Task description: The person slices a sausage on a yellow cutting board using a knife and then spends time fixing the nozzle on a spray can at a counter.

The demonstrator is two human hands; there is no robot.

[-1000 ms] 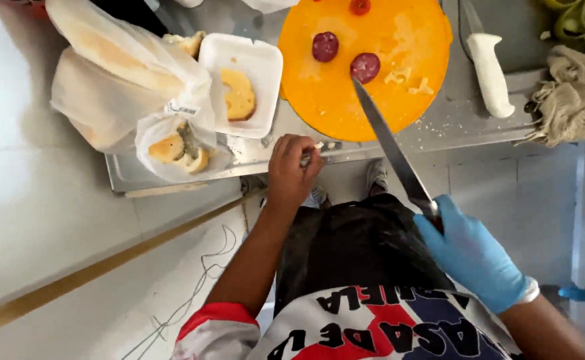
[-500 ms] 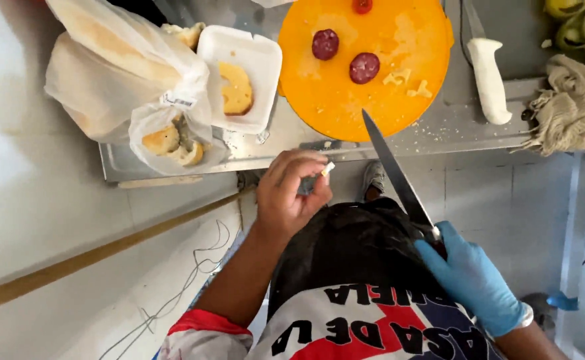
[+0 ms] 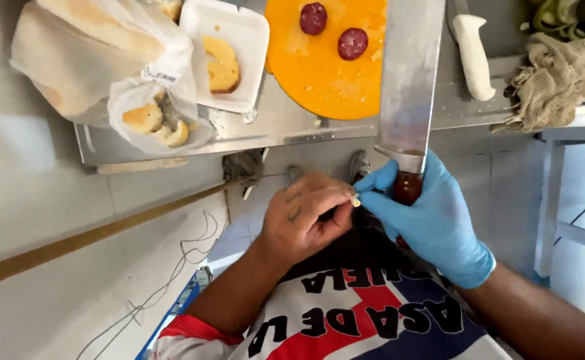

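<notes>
the right hand [image 3: 432, 223], in a blue glove, grips the knife [image 3: 409, 80] by its dark handle, fingers wrapped round it, blade standing up toward the far counter so the edge stays away from the body. its forefinger and thumb reach left to meet the left hand [image 3: 309, 220]. the bare left hand pinches a small pale bit [image 3: 356, 199] between thumb and fingertips, fingers narrow, held close to the chest, probably so both hands can work on it. what the bit is, i cannot tell.

on the far counter [image 3: 279, 127] lies an orange board [image 3: 326, 67] with 2 red slices [image 3: 333, 31]. left of it sits a white tray [image 3: 229, 60] with bread, then bags [image 3: 99, 73]. to the right lie a white-handled tool [image 3: 472, 57] and a rag [image 3: 552, 80].
</notes>
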